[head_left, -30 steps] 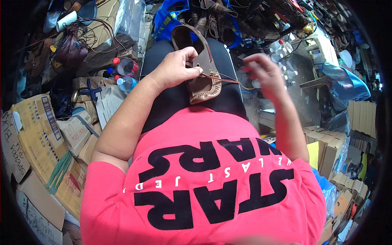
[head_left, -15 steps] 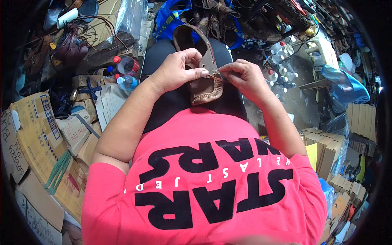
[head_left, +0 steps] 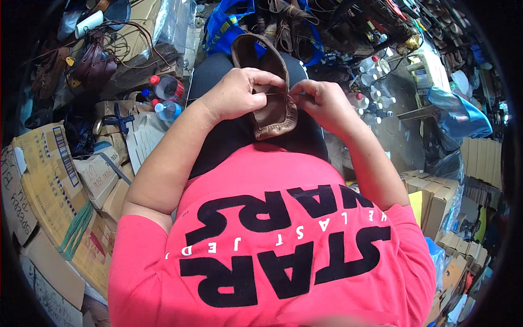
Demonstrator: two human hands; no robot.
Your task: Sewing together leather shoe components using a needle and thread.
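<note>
A brown leather shoe (head_left: 277, 129) with a gathered, puckered toe lies across my lap, its toe toward me and its opening up. My left hand (head_left: 237, 92) reaches over the shoe's opening from the left. Its index finger stretches to the far rim, while the thumb and curled fingers close on a thin strand (head_left: 277, 94). That strand runs across the opening toward the right edge. There my right hand (head_left: 322, 104) pinches the shoe's edge near the gathered stitching. Its fingertips partly hide the spot, so anything small between them cannot be made out.
Cardboard boxes (head_left: 46, 163) are stacked at the left. Plastic bottles stand left (head_left: 168, 87) and right (head_left: 375, 103) of my knees. A blue bag (head_left: 218, 32) with leather shoes lies beyond my lap. A blue cloth (head_left: 460, 111) hangs at the right, above more cartons (head_left: 430, 199).
My left index finger has extended to the right over the shoe's opening. A flap that stood up there is now turned down or covered. My right hand has shifted slightly and stays at the edge.
</note>
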